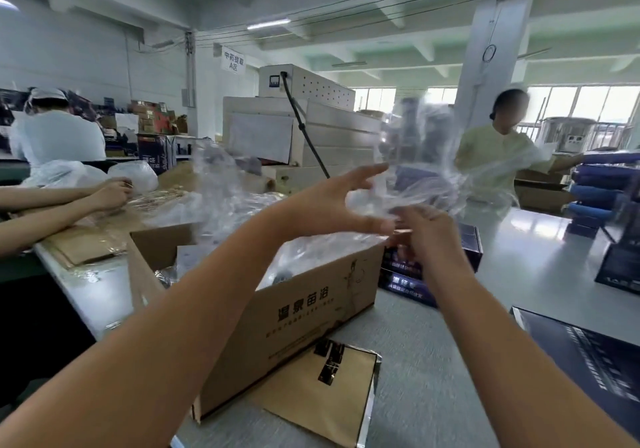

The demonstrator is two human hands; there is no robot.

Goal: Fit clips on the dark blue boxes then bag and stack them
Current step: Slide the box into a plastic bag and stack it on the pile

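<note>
Both of the person's bare arms reach forward over an open cardboard carton that stands on the pale grey surface. The left hand has its fingers spread and mostly straight, the index finger pointing up and to the right, its grip open against the lower edge of a clear plastic bag. The right hand has its fingers curled, pinching the bag's lower edge. The bag rises from the two hands with its long axis roughly upright, blurred and crumpled, its far end pointing toward the ceiling. More clear bags are heaped in and behind the carton. A dark blue box lies flat on the surface just right of the carton, behind the right forearm; another dark blue box lies at the lower right edge, its long axis running away to the right. In front of the carton lies a brown card sheet carrying several metal clips. On the far right dark blue boxes are stacked.
</note>
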